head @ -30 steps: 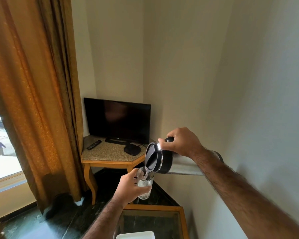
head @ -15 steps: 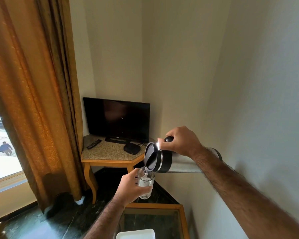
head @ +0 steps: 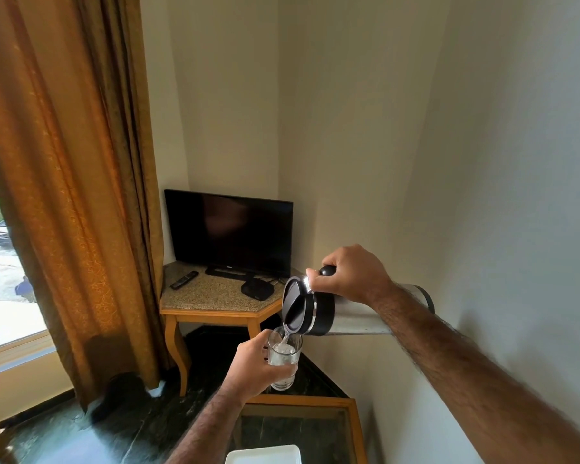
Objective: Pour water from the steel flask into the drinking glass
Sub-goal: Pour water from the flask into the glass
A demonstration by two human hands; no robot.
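Was mid-pour: steel flask (head: 318, 308) tipped near level by right hand (head: 350, 274) wrapped round its handle, spout just above the drinking glass (head: 283, 358). Glass gripped in curled left hand (head: 253, 366), roughly two-thirds full; only levelling off and stopping left, by the look of it

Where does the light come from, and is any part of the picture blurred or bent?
Head view: daylight enters from the window at left; the steel flask shows a small glint beside the right hand; wall lines bow near the edges; the drinking glass stays sharp.
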